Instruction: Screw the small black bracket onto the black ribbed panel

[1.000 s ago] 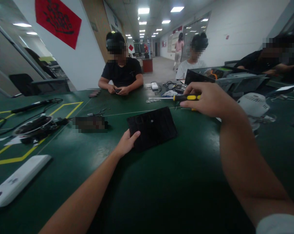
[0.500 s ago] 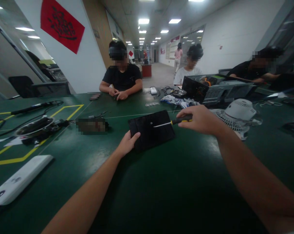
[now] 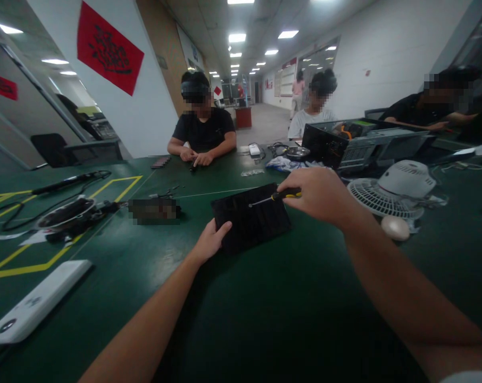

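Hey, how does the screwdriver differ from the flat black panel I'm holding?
Shape: the screwdriver is long and slim, while the black panel is broad, flat and roughly rectangular.
Color: the screwdriver has a black-and-yellow handle and a silvery shaft; the black panel is dark nearly all over.
Hold: your right hand grips the screwdriver, while your left hand holds the black panel by its left side.
Shared: both have black on them.
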`<state>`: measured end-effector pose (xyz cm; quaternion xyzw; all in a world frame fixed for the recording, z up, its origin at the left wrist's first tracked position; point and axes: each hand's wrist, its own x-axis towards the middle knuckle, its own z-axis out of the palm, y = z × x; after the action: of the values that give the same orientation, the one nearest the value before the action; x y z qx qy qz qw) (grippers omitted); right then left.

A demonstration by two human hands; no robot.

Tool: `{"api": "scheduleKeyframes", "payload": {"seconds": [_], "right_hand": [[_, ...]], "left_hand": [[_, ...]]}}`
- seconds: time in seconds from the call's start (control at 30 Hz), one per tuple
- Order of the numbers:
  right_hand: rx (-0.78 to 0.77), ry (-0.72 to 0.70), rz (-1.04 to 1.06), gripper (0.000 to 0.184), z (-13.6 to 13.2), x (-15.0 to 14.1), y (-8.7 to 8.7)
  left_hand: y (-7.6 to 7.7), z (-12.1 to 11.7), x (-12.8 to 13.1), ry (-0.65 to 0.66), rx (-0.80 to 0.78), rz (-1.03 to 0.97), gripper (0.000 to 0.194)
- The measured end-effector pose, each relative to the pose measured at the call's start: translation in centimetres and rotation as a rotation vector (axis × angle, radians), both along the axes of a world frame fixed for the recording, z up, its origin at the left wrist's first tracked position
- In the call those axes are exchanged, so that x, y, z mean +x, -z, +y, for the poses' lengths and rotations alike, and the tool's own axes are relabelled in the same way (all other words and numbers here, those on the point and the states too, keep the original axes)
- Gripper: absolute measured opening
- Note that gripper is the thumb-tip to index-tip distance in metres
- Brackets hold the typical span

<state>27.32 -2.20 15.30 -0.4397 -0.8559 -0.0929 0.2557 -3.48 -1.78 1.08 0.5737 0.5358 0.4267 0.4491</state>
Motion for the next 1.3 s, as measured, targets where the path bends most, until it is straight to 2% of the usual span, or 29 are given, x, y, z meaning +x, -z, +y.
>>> {"api": "scheduleKeyframes", "payload": {"seconds": [0.37, 0.77, 0.9, 1.13, 1.3], "right_hand": [[-0.01, -0.015, -0.018, 0.023, 0.0, -0.2, 0.1], [-0.002, 0.0, -0.047, 0.025, -0.4, -0.7, 0.1], [-0.004, 0.065, -0.066, 0.026, -0.8, -1.1, 0.0], [-0.156, 0.287, -0.129, 0.034, -1.2, -1.2, -0.1], [-0.238, 0.189, -0.04, 0.035, -0.6, -0.1, -0.1]], "left_hand": [[-0.6, -0.3, 0.2, 0.008, -0.013, -0.013, 0.042], [0.0, 0.1, 0.2, 0.003, -0.011, -0.013, 0.047], [0.2, 0.1, 0.1, 0.006, -0.006, -0.008, 0.052], [0.2, 0.2, 0.0, 0.016, 0.01, -0.004, 0.045], [0.6, 0.3, -0.2, 0.013, 0.014, 0.002, 0.048]]}}
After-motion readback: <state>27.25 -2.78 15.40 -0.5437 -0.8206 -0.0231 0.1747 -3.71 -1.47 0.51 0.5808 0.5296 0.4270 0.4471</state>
